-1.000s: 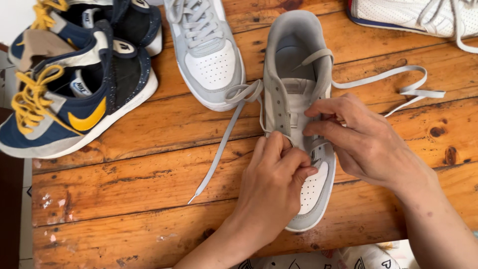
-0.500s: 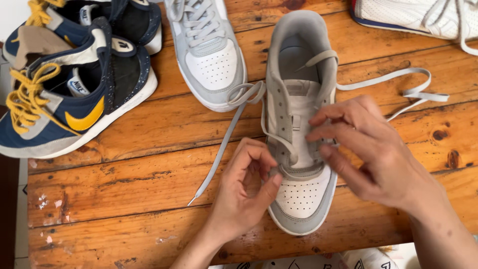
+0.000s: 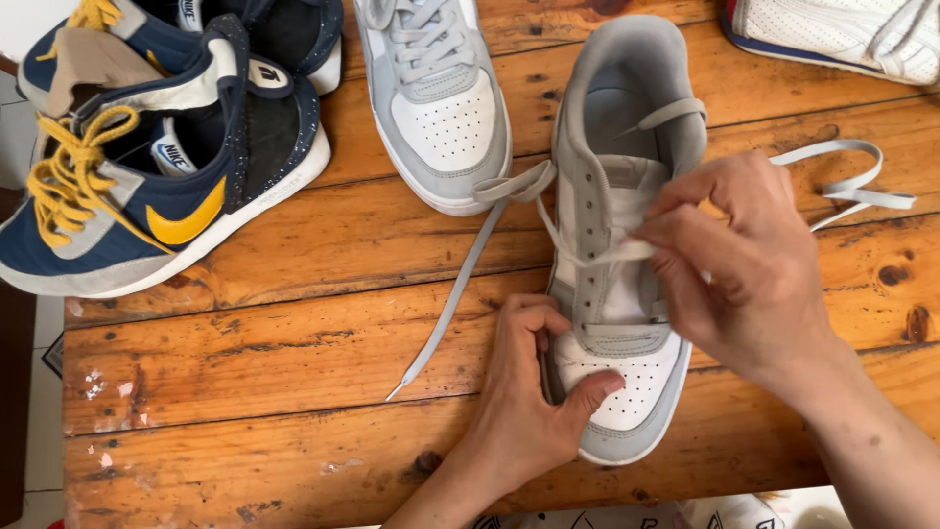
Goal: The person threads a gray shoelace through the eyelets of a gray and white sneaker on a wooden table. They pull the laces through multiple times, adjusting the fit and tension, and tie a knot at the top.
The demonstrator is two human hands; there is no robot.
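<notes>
At the far left a pair of navy sneakers (image 3: 166, 147) with yellow laces sits at the table (image 3: 245, 382) edge, one toe hanging over it. Next, a grey-and-white shoe (image 3: 436, 98) already laced stands toe toward the person. Its partner, the open shoe (image 3: 617, 245), lies mid-table, toe near the front edge, tongue exposed and only partly laced.

The left hand (image 3: 534, 392) is curled around the toe of the open shoe, thumb on the perforated white cap and fingers against its left side, pinning it down. The right hand (image 3: 744, 264) is closed in a pinch on the flat grey lace (image 3: 597, 257), drawing a span taut across the tongue. One free end (image 3: 446, 304) trails left over the boards; the other loops away right, beyond the hand.

The shoe looks light with a stiff sole and a soft upper that would give under pressure, so the toe cap or sole rim seems the firm place to hold. The lace is limp and smooth, probably best gripped near the eyelet or at the tip.

Bare boards lie open left of the left hand. A white shoe (image 3: 832, 34) fills the top right corner, and the front edge is close under the toe
</notes>
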